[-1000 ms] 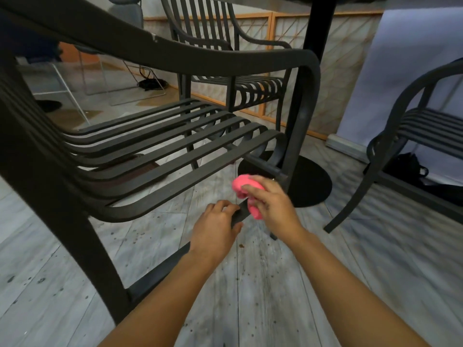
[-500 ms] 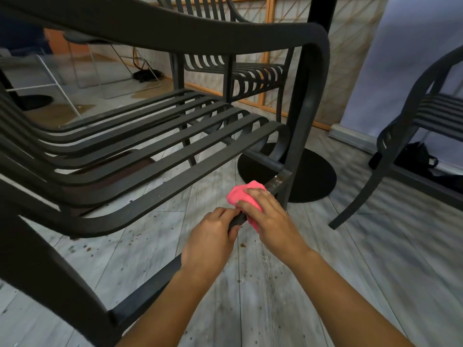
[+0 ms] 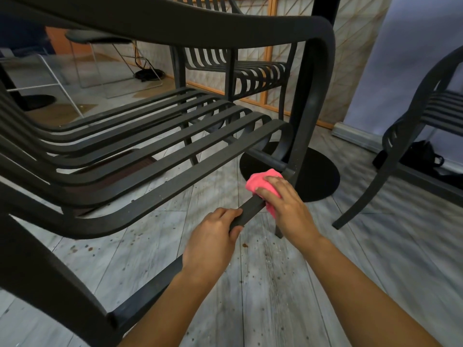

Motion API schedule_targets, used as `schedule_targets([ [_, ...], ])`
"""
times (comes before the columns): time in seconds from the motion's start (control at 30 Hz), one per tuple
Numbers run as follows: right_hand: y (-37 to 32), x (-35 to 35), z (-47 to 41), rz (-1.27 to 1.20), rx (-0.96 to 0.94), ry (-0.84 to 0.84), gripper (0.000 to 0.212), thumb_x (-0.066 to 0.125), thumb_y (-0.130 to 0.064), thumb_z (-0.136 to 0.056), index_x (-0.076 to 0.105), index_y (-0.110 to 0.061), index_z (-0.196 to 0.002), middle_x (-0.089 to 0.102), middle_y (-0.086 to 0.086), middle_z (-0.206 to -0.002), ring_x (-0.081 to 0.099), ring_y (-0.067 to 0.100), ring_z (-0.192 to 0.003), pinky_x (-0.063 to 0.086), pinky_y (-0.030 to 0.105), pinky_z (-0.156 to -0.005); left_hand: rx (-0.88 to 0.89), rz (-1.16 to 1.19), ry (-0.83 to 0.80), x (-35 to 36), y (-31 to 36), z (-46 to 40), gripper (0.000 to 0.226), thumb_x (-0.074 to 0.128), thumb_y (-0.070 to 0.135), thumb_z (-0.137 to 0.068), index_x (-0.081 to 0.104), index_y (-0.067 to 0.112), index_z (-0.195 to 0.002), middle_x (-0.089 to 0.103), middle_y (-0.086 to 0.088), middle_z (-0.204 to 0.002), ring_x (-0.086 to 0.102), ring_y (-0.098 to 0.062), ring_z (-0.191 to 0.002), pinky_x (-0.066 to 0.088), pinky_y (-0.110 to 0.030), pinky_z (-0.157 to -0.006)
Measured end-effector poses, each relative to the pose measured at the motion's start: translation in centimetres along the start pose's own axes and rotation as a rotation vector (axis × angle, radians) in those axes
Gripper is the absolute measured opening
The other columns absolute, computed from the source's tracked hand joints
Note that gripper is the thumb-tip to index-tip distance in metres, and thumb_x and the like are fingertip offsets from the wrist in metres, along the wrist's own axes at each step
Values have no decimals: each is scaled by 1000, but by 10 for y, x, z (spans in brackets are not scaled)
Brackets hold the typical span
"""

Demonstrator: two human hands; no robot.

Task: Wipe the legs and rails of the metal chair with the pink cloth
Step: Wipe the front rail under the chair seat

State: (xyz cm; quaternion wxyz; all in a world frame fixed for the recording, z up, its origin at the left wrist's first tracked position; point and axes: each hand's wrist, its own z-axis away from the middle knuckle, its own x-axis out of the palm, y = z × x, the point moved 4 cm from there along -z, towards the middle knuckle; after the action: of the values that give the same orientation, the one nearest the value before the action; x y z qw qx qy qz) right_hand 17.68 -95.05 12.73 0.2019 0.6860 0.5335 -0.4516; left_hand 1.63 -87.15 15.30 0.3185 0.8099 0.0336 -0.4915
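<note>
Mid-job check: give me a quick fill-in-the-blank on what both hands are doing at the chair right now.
1. The right hand presses a ____ cloth against the low side rail.
2. The left hand grips the same ____, nearer the camera than the cloth.
3. The cloth sits near where the rail meets the chair's front ____.
4. Behind that joint, a round black ____ lies flat on the floor.

Missing words: pink; rail; leg; base

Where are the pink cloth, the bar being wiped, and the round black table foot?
pink cloth [image 3: 259,181]: head view, on the bunched top showing above the fingers.
bar [image 3: 246,214]: head view, on the bare stretch between the two hands.
round black table foot [image 3: 320,176]: head view, on its flat top.
</note>
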Motion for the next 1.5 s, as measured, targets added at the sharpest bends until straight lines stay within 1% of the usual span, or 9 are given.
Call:
schedule_targets([
  [0.23, 4, 0, -3, -35, 8, 6, 66, 72, -1, -75, 45, -29, -129, 41, 6, -142, 34, 30, -133, 36, 50, -105, -14, 12, -7, 0, 0, -1, 38, 52, 32, -94, 48, 30, -132, 56, 11, -123, 54, -8, -107, 48, -26, -88],
  [0.43, 3, -3, -4, 6, 7, 9, 63, 70, -4, -77, 47, -28, -130, 41, 5, -142, 34, 28, -133, 33, 47, -107, -10, 9, -13, 0, 1, -1, 38, 52, 31, -94, 49, 29, -132, 56, 11, -123, 54, -8, -107, 47, -24, -88],
  [0.57, 0, -13, -6, 7, -25, -1, 58, 70, -3, -77, 51, -25, -126, 45, 8, -138, 38, 30, -128, 39, 48, -102, -20, 22, -19, -2, 1, -1, 37, 53, 31, -93, 51, 29, -130, 57, 11, -122, 55, -8, -105, 47, -23, -88],
  [0.8, 1, -52, -23, -124, 50, 214, 45, 67, 0, -77, 58, -14, -119, 53, 13, -129, 43, 32, -121, 38, 38, -96, -19, 12, -18, -4, 3, -1, 37, 52, 32, -94, 49, 29, -131, 55, 12, -124, 54, -5, -107, 44, -19, -88],
  [0.93, 9, -63, -34, -157, 121, 263, 38, 59, 0, -83, 59, -11, -120, 54, 12, -127, 40, 35, -113, 37, 43, -91, -17, 8, -11, -4, 4, 0, 38, 51, 32, -94, 48, 29, -131, 55, 12, -125, 53, -5, -108, 44, -19, -89],
  [1.1, 22, -38, -36, -254, 335, 71, 49, 52, 3, -86, 47, -14, -131, 43, 13, -131, 42, 28, -118, 39, 36, -100, -6, 5, 5, -4, 4, 0, 37, 52, 31, -94, 50, 28, -131, 56, 12, -123, 54, -6, -106, 44, -19, -88],
  [1.23, 18, -27, -32, -219, 402, -22, 50, 54, -1, -89, 41, -15, -135, 40, 7, -131, 37, 23, -119, 32, 39, -108, -7, 11, 4, -3, 3, 0, 37, 53, 31, -93, 51, 28, -130, 57, 12, -122, 55, -6, -103, 46, -19, -87],
  [1.4, 20, -26, -44, -216, 447, -79, 36, 50, -10, -93, 47, -17, -128, 49, 4, -118, 29, 15, -102, 34, 34, -97, -17, 23, 1, -2, 2, 0, 36, 55, 31, -93, 51, 29, -129, 57, 12, -121, 56, -6, -103, 48, -22, -88],
  [1.5, 22, -28, -49, -350, 515, -137, 31, 41, -15, -97, 46, -14, -128, 46, 3, -112, 32, 20, -109, 32, 33, -98, -17, 23, 4, -2, 2, -1, 36, 55, 30, -93, 52, 29, -129, 57, 12, -120, 56, -6, -103, 48, -22, -88],
])
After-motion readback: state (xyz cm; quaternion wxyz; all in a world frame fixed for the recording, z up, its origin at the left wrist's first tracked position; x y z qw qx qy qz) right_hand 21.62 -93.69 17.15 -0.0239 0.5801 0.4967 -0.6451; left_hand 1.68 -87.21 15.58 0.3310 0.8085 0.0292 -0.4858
